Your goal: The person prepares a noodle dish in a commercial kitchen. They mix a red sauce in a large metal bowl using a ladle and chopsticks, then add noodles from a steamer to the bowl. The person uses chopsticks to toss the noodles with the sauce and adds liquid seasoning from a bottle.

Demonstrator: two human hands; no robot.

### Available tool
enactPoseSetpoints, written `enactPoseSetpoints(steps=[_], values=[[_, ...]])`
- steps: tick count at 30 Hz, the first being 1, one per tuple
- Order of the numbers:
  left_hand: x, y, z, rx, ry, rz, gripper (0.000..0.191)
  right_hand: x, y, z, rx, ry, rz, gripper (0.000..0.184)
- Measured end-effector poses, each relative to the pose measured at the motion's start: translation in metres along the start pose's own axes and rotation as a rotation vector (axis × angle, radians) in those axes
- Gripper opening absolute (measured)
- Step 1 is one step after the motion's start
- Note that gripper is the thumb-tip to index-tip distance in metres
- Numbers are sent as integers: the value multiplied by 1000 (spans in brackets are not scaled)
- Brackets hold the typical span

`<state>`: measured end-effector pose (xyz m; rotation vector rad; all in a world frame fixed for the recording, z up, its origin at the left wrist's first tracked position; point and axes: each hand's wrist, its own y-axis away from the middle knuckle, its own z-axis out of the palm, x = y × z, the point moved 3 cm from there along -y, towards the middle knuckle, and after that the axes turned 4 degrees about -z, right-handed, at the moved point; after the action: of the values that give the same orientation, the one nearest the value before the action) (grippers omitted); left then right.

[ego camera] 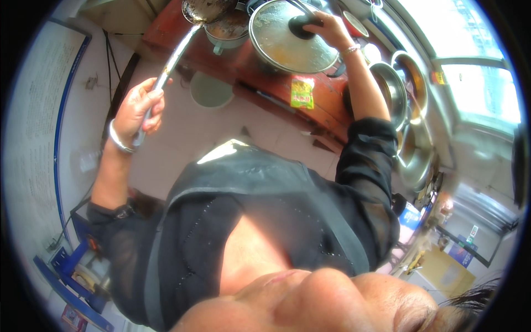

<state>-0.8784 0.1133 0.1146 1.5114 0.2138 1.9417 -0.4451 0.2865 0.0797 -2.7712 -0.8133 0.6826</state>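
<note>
My left hand is closed around the metal handle of a ladle. Its dark, stained bowl end is at the top edge, beside a light-coloured pot with brownish contents. My right hand grips the black knob of a steamed-up glass lid with a metal rim. Orange-yellow food shows blurrily through the glass. Thin metal rods, perhaps a utensil, run from my right fingers to the top edge. The lid covers most of the vessel beneath, whose dark side handle shows at the right.
A yellow-green printed packet lies near the front of the red counter. Metal basins line the right side below a window. A pale round container sits lower, beside the counter. A red bowl is behind my right wrist.
</note>
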Motion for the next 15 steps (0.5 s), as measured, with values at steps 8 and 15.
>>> enactPoseSetpoints(steps=[8,15], values=[[13,-7,8,27,-143,-8,38,-6,3,-90,311,-632,273,17],[40,-42,62,-30,-872,126,32,-33,15,-127,629,-755,264,19]])
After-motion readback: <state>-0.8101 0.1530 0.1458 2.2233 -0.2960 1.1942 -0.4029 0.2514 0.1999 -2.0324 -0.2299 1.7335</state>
